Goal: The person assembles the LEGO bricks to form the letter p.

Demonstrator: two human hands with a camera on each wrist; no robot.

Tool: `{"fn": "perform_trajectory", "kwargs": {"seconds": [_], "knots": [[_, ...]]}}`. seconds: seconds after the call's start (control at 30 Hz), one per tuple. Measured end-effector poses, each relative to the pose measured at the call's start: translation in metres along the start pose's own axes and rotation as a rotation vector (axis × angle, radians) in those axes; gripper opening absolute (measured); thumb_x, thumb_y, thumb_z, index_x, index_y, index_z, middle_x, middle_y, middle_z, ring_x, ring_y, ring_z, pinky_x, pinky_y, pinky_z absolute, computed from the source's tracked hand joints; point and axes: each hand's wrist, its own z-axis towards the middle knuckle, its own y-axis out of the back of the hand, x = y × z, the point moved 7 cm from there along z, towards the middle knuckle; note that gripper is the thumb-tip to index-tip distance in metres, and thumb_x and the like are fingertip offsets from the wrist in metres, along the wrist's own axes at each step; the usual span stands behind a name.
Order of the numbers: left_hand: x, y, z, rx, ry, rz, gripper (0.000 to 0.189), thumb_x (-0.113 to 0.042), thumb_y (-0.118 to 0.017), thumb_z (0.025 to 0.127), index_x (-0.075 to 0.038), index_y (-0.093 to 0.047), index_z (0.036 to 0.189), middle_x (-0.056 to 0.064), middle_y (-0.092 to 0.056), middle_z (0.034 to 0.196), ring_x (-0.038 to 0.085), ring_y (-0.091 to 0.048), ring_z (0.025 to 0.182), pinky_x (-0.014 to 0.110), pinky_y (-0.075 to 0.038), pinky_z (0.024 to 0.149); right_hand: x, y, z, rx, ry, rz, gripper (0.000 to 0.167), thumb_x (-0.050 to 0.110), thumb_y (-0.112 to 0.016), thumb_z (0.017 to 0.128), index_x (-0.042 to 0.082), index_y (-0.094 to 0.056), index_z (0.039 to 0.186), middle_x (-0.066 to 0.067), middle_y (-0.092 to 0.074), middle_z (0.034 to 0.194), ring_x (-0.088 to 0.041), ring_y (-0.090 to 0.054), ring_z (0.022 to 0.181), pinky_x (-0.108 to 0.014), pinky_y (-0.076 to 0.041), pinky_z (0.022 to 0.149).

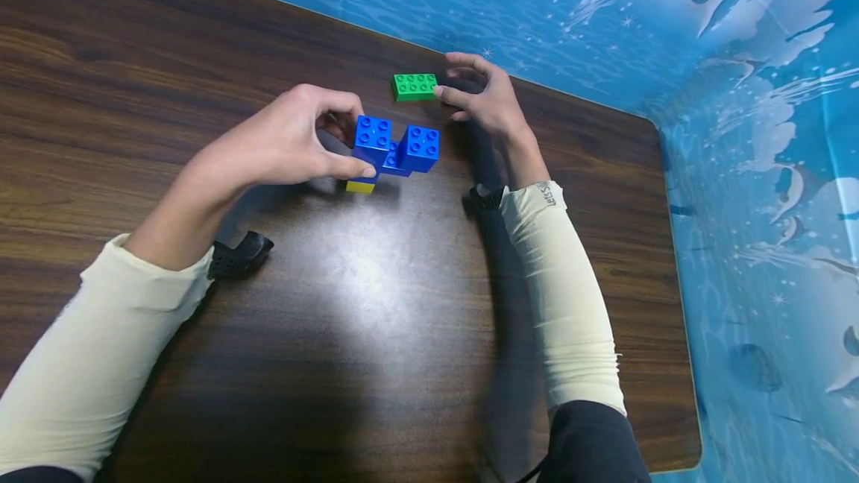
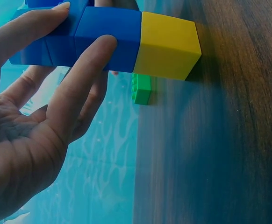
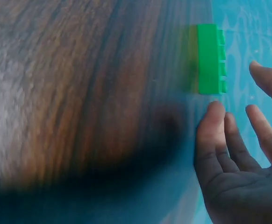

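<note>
My left hand [image 1: 288,136] grips a stack of toy building bricks between thumb and fingers. Blue bricks [image 1: 423,141] make up most of the stack, with two studded blocks rising from its top. At the bottom is a yellow brick [image 1: 360,187], seen in the left wrist view as a yellow block [image 2: 168,46] close by the tabletop. Farther back lies a green eight-stud brick [image 1: 414,86], studs up. My right hand [image 1: 495,101] is just right of it, fingers spread and thumb tip at its edge. In the right wrist view, fingertips [image 3: 215,109] come close to the green brick [image 3: 208,59].
The dark wood-grain table [image 1: 403,393] has a rounded corner at the right. A blue sea-patterned sheet [image 1: 738,170] covers the walls along the far and right edges. Both wrists carry black devices, the left one [image 1: 240,256] low over the wood.
</note>
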Motion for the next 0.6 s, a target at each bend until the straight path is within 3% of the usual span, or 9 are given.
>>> {"fn": "perform_trajectory", "kwargs": {"seconds": [0.13,0.27,0.4,0.6], "knots": [[-0.001,0.0,0.0,0.001,0.0,-0.002,0.031,-0.02,-0.089,0.089,-0.008,-0.067,0.107,0.014,-0.073,0.114,0.034,-0.071,0.113,0.057,-0.05,0.108,-0.008,-0.006,0.005,0.058,-0.079,-0.021,0.064,0.018,-0.08,0.097,0.023,-0.056,0.157,-0.008,-0.056,0.158,-0.024,-0.069,0.12,-0.039,-0.064,0.093],[0.0,0.0,0.001,0.005,0.006,-0.003,0.031,-0.02,-0.089,0.089,-0.008,-0.067,0.107,0.014,-0.073,0.114,0.034,-0.071,0.114,0.057,-0.05,0.109,-0.009,-0.01,0.007,0.078,-0.1,-0.03,0.064,0.015,-0.08,0.097,0.022,-0.057,0.156,-0.009,-0.054,0.16,-0.025,-0.066,0.128,-0.039,-0.063,0.097],[0.0,-0.001,0.0,0.009,0.012,-0.003,0.031,-0.02,-0.089,0.089,-0.009,-0.068,0.108,0.014,-0.073,0.114,0.033,-0.07,0.114,0.057,-0.05,0.108,-0.01,-0.012,0.01,0.078,-0.104,-0.027,0.063,0.012,-0.08,0.097,0.022,-0.058,0.155,-0.01,-0.054,0.159,-0.025,-0.063,0.131,-0.038,-0.064,0.096],[0.001,0.0,0.0,0.009,0.007,-0.01,0.03,-0.02,-0.089,0.089,-0.01,-0.069,0.108,0.014,-0.073,0.113,0.032,-0.07,0.113,0.057,-0.05,0.107,-0.01,-0.015,0.016,0.056,-0.104,-0.01,0.056,0.009,-0.081,0.096,0.019,-0.065,0.148,-0.006,-0.059,0.142,-0.019,-0.065,0.115,-0.032,-0.065,0.087]]}}
